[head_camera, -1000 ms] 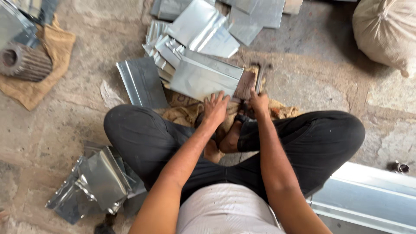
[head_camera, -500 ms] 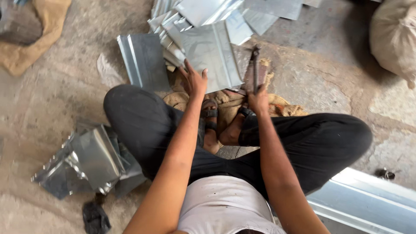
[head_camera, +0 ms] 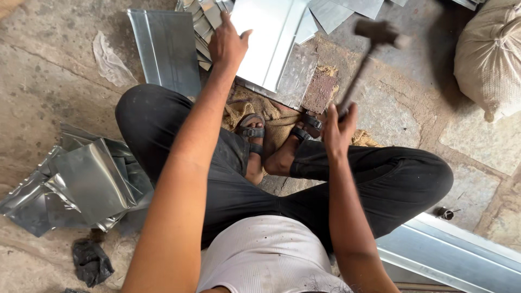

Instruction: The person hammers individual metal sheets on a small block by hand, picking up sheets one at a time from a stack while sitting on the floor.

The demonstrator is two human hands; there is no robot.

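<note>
A person sits cross-legged on a stone floor (head_camera: 65, 81) among heaps of folded metal sheets. The bright metal sheet (head_camera: 268, 40) lies ahead of the sandalled feet, overlapping a rusty block (head_camera: 320, 89). The left hand (head_camera: 228, 46), released and spread, rests at the sheet's near edge. The right hand (head_camera: 339, 127) is clenched around a raised hammer (head_camera: 363, 57). A clean blow likely needs the sheet pinned flat and fingers kept away.

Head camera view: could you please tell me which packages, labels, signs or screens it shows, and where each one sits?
Woven sack: top right on the stone floor, bulging, off-white, no visible label.
Black bag or rag: bottom left, crumpled, plain.
No labels, signs or screens in view.
</note>
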